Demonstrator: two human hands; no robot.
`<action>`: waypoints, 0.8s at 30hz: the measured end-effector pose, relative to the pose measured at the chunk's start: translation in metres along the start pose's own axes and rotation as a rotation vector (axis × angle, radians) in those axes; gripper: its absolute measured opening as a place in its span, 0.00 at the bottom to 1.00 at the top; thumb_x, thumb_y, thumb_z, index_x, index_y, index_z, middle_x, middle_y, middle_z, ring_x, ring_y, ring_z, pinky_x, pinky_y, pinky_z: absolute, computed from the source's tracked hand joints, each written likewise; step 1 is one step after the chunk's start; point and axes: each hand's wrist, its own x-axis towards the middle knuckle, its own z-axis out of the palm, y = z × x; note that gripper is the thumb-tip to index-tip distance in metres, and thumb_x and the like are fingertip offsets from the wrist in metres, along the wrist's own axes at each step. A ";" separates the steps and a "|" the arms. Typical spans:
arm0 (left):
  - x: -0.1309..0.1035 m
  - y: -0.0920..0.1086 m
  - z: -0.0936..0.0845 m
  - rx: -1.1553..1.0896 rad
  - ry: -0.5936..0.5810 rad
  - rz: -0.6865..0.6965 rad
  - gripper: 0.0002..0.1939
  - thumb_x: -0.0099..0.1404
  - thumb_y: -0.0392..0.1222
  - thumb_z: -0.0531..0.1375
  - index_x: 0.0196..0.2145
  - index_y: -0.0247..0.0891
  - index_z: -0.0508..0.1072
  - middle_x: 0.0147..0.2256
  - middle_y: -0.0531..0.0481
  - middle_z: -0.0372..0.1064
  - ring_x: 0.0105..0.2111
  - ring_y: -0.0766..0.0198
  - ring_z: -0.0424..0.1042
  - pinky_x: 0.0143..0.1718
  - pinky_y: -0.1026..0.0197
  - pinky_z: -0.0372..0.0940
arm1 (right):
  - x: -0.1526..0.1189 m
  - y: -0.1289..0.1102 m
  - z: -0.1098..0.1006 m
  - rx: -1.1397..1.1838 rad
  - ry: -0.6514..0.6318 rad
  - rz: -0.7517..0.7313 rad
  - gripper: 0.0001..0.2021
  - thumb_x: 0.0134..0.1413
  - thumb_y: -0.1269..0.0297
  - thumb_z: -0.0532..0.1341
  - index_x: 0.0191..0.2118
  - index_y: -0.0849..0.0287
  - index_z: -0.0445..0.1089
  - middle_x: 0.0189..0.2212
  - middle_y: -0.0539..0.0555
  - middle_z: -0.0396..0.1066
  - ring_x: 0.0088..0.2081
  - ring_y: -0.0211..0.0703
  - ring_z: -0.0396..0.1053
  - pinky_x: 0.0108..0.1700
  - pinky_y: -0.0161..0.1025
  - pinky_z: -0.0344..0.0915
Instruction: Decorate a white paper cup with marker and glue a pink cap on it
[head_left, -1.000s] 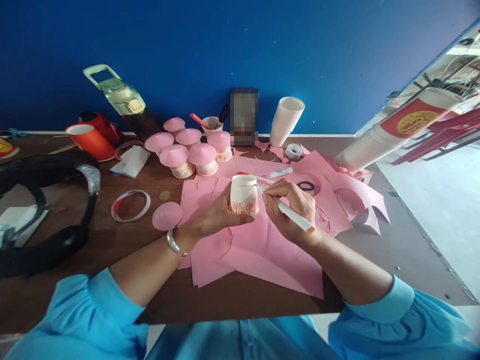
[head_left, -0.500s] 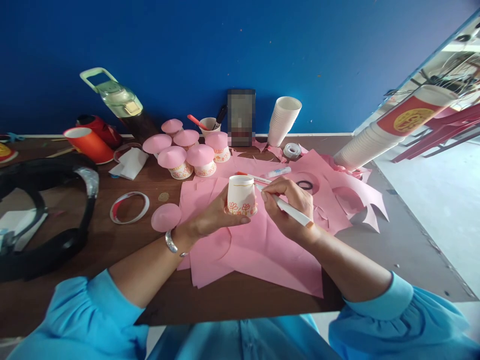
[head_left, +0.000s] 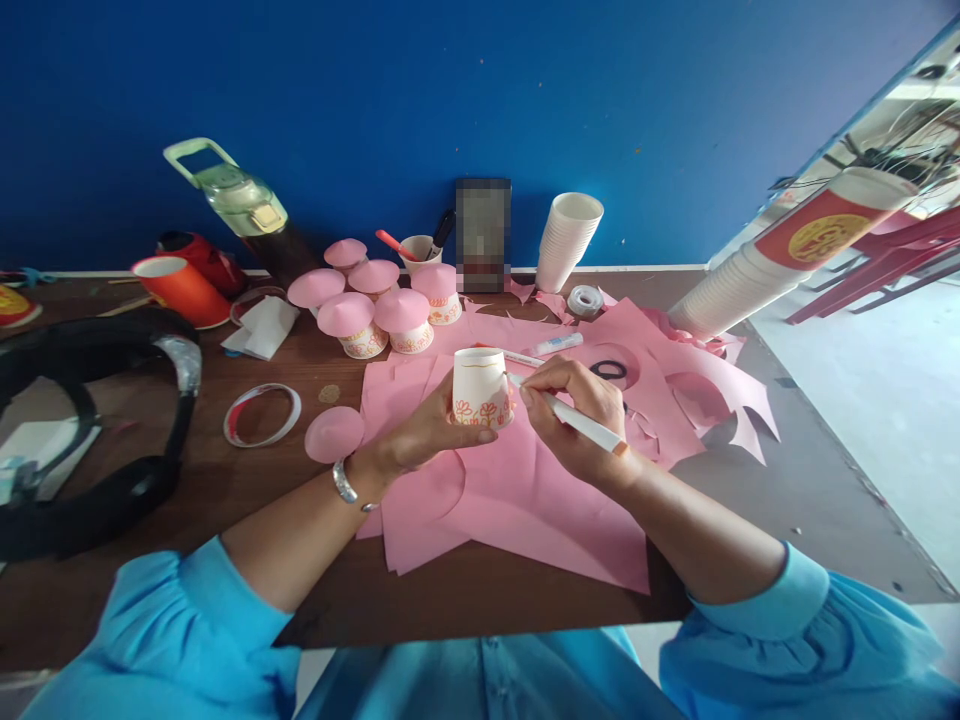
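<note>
A white paper cup (head_left: 480,383) is held upside down in my left hand (head_left: 422,433), whose fingers wrap its side and lower rim. Orange flowers are drawn round the cup's lower part, and a thin brownish line runs near its top. My right hand (head_left: 579,410) grips a white marker (head_left: 585,422) with a brown end. Its tip is at the cup's right side, by the end of the line. Beneath both hands lie sheets of pink paper (head_left: 540,520). A pink paper cone (head_left: 334,434) rests by my left wrist.
Several decorated cups with pink cone tops (head_left: 403,312) stand at the back left. Behind the sheets are a stack of paper cups (head_left: 568,240) and a tape roll (head_left: 584,300). Scissors (head_left: 607,370) lie on the pink paper. A black headband-like frame (head_left: 176,400) occupies the left side.
The cup has turned and tilted slightly in my left hand. The marker tip has shifted a little lower along the cup's right side, and the view has moved slightly.
</note>
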 end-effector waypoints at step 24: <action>-0.002 0.009 0.004 0.184 0.122 -0.016 0.33 0.64 0.51 0.74 0.60 0.45 0.66 0.55 0.45 0.70 0.56 0.51 0.69 0.54 0.50 0.68 | -0.001 -0.008 -0.003 -0.005 0.069 -0.127 0.08 0.63 0.74 0.62 0.42 0.53 0.67 0.30 0.48 0.76 0.28 0.37 0.75 0.31 0.35 0.72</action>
